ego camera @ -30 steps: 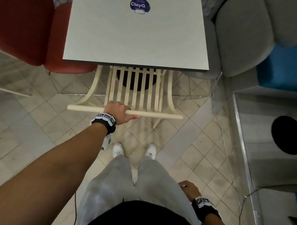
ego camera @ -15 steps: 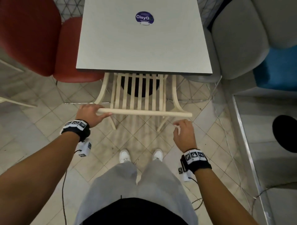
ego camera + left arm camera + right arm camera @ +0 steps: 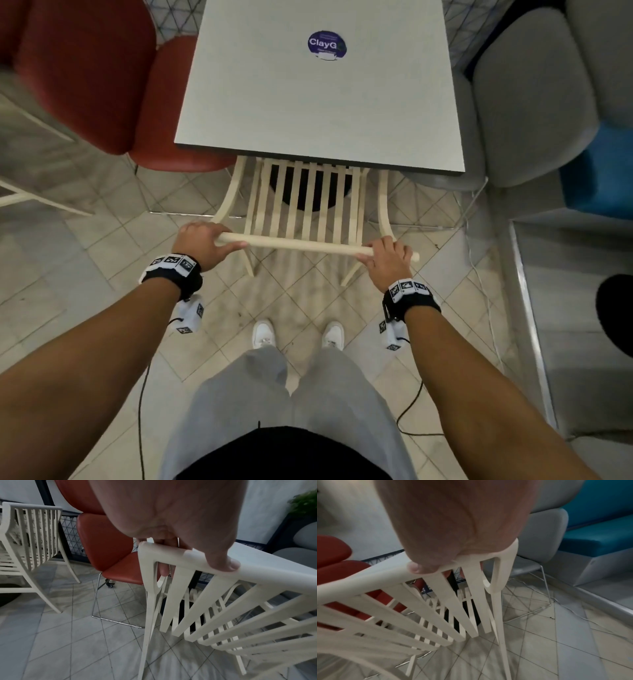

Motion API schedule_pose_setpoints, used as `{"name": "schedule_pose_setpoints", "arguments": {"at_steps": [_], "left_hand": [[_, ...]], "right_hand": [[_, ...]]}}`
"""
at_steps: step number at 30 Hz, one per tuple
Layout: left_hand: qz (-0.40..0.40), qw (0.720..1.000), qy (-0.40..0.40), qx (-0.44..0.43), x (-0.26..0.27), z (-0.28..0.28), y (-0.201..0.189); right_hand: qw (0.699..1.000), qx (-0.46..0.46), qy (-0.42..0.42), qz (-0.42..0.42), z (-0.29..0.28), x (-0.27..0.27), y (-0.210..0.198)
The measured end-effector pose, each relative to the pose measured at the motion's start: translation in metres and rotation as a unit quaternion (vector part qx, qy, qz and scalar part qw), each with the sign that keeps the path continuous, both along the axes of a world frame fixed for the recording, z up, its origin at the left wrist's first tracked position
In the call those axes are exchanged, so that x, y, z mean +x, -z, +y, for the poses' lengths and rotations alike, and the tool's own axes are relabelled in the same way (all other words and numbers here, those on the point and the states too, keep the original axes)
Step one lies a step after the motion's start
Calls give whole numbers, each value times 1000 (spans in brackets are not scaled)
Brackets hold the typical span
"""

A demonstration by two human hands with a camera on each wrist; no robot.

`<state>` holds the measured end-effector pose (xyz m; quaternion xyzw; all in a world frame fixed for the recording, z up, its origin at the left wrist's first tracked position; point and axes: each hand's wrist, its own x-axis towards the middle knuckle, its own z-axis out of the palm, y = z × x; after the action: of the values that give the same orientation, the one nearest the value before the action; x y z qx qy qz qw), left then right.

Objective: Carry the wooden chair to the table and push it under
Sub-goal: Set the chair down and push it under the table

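Since the frame half a second back, the right hand (image 3: 387, 258), which was hovering short of the chair, has closed on the right end of the top rail, and the left hand (image 3: 200, 241) has slid out to the rail's left end, so both hands are now gripping the wooden chair (image 3: 308, 205). In the left wrist view the left thumb (image 3: 223, 562) is lying along the top of the rail (image 3: 197, 559) while the other fingers are curling round behind it. In the right wrist view the right thumb (image 3: 419, 568) is pressing on the near face, and the remaining fingers are wrapping over the rail out of sight.

The chair is standing on the tiled floor (image 3: 102, 274) with its seat already beneath the table (image 3: 318, 102); only the slatted back and rear legs are showing outside the edge. A red chair (image 3: 102, 78) is sitting just left of the table and a grey chair (image 3: 531, 96) to its right.

The frame is looking rigid and fairly light, slim-legged, with a smooth painted finish. The rail's two ends seem the soundest hold: an even grip there should be steering it straight, whereas the thin slats look less fit to take a push.
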<state>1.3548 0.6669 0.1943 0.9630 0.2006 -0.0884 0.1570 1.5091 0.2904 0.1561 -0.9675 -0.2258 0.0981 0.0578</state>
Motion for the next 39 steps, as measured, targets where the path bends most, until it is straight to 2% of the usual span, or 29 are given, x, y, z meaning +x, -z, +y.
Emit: {"name": "schedule_pose_setpoints", "arguments": {"at_steps": [3, 9, 13, 17, 21, 22, 23, 29, 33, 39], "left_hand": [[-5, 1000, -14, -23, 7, -28, -4], [-51, 998, -29, -20, 10, -67, 6], [-28, 999, -36, -9, 10, -66, 5], [-3, 1000, -29, -2, 3, -52, 7], [-1, 998, -47, -41, -15, -56, 17], [-5, 998, -50, -34, -18, -61, 17], [-23, 998, -60, -27, -23, -93, 16], [71, 997, -29, 29, -11, -106, 27], [124, 991, -47, 23, -7, -104, 30], [147, 989, -19, 17, -1, -96, 27]], "right_hand": [[999, -22, -8, -21, -22, 19, -3], [998, -57, -4, 7, -55, 48, -7], [996, -83, -26, -1, -50, 45, -9], [994, -101, -41, 31, -44, 44, -10], [993, -86, -41, 62, -56, 32, -5], [995, -74, -37, 55, -60, 30, -4], [996, -64, -47, 33, -86, 32, -12], [998, -57, -29, -2, -87, 15, -1], [998, -63, -31, -3, -73, 21, -6], [998, -63, 8, -4, -60, 1, -7]]}}
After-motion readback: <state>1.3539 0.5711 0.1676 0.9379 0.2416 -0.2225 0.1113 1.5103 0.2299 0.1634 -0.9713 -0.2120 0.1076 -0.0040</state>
